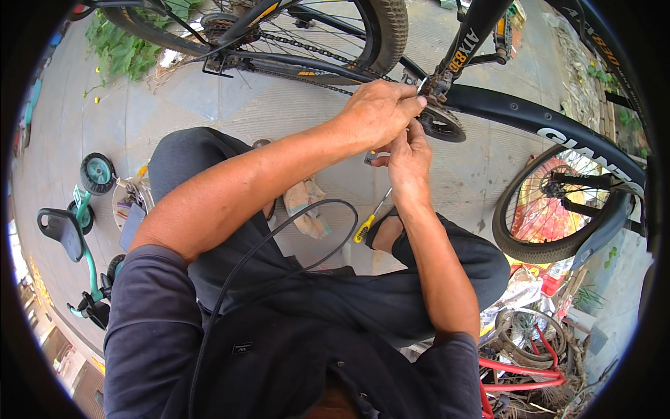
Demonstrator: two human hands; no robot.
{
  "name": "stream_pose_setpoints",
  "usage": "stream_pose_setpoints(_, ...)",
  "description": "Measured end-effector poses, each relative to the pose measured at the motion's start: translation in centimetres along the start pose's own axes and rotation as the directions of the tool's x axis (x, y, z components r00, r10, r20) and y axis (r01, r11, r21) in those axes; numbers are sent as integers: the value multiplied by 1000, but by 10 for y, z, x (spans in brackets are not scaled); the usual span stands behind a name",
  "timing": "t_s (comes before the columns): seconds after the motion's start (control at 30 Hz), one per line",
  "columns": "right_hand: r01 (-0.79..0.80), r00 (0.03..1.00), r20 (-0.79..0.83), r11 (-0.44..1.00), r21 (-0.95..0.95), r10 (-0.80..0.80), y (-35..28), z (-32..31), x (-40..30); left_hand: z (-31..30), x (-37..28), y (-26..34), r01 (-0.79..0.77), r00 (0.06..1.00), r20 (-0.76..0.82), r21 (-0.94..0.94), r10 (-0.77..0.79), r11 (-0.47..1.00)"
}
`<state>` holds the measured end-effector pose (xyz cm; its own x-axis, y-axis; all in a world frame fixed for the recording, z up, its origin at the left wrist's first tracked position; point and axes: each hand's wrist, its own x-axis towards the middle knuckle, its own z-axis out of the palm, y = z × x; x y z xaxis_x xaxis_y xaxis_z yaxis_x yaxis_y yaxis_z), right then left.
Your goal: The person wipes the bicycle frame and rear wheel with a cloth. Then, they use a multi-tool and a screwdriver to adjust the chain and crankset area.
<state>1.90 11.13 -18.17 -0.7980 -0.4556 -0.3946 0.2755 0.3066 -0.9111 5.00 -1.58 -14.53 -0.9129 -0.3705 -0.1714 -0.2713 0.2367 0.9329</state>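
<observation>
A black bicycle frame (497, 102) spans the upper part of the head view. Beside its crank area and front derailleur (438, 86), my left hand (379, 112) is closed on a slim metal tool shaft (420, 85); the rest of that tool is hidden by the fingers. My right hand (411, 162) is just below, its fingertips near the chainring (444, 124); whether they grip anything is hidden. By its curled fingers is the end of a pedal (370, 156). A screwdriver with a yellow handle (364, 229) lies on the paving below my right hand.
The rear wheel (393, 36) and chain (309, 50) are at the top, the front wheel (500, 220) at right. A cloth (306, 207) lies between my legs. A small green ride-on cycle (89, 251) stands left; a red frame (523, 369) lies lower right.
</observation>
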Motion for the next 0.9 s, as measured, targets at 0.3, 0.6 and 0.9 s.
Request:
stream_pose_setpoints(0.3,-30,998,54,997,70,26,-39,-9,-14,-12,-3,19,68,995,76,-164,-56,984)
stream_pose_setpoints(0.6,-46,999,32,992,120,42,-59,-13,-14,-11,4,26,146,988,93,-264,-126,953)
stream_pose_setpoints(0.9,-27,999,37,996,84,24,-26,-5,-14,-10,-4,18,174,983,102,-241,-153,955)
